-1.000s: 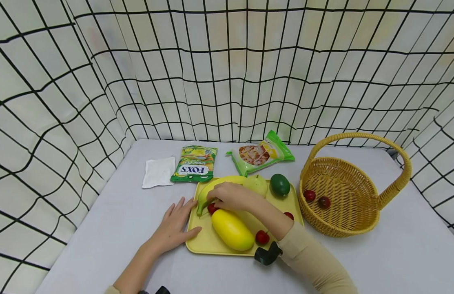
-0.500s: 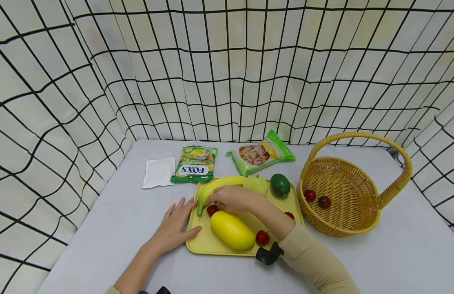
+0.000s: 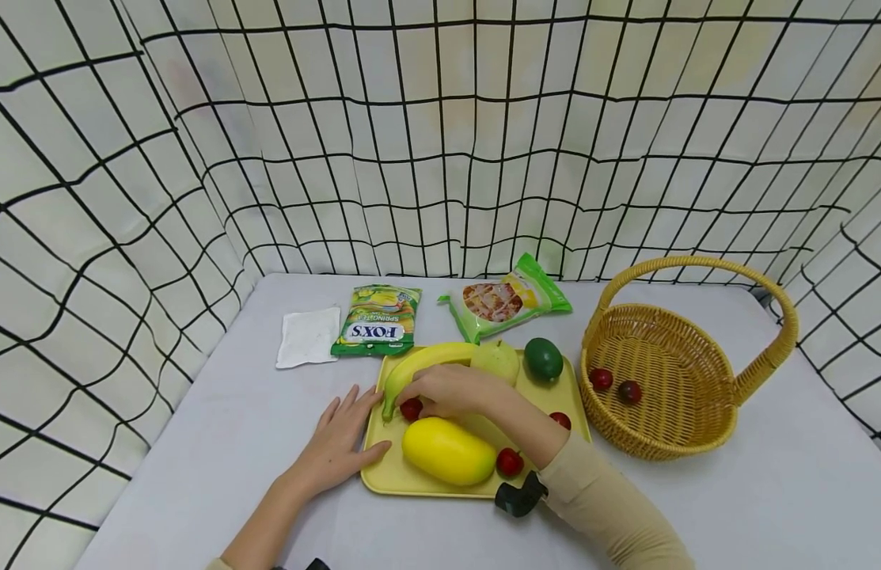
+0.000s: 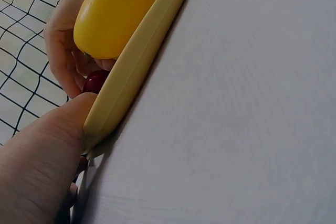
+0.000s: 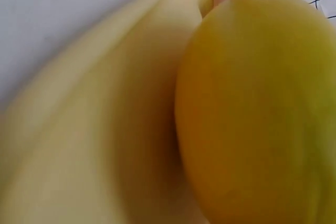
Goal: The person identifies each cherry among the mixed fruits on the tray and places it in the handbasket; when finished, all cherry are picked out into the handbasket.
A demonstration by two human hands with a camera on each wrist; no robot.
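Note:
On the yellow tray (image 3: 383, 479), my right hand (image 3: 450, 392) reaches between the banana and the yellow mango and pinches a dark red cherry (image 3: 411, 409) between thumb and fingers. The left wrist view shows those curled fingers beside the same cherry (image 4: 96, 82). The banana (image 3: 426, 359) lies behind the hand. The mango (image 3: 449, 451) lies in front of it and fills much of the right wrist view. My left hand (image 3: 340, 439) rests with spread fingers at the tray's left edge, its thumb against the rim.
Also on the tray are a green pear (image 3: 499, 358), a dark green avocado-like fruit (image 3: 543, 359) and two more cherries, one a red cherry (image 3: 510, 462). A wicker basket (image 3: 668, 443) with two cherries stands right. Behind lie a FOX'S bag (image 3: 378, 321), a green snack packet (image 3: 504, 305) and a white packet (image 3: 308, 336).
The mango has turned and shifted slightly left and toward the front. My right fingers have moved down onto the cherry, whose stem no longer shows. My left hand has stayed in place.

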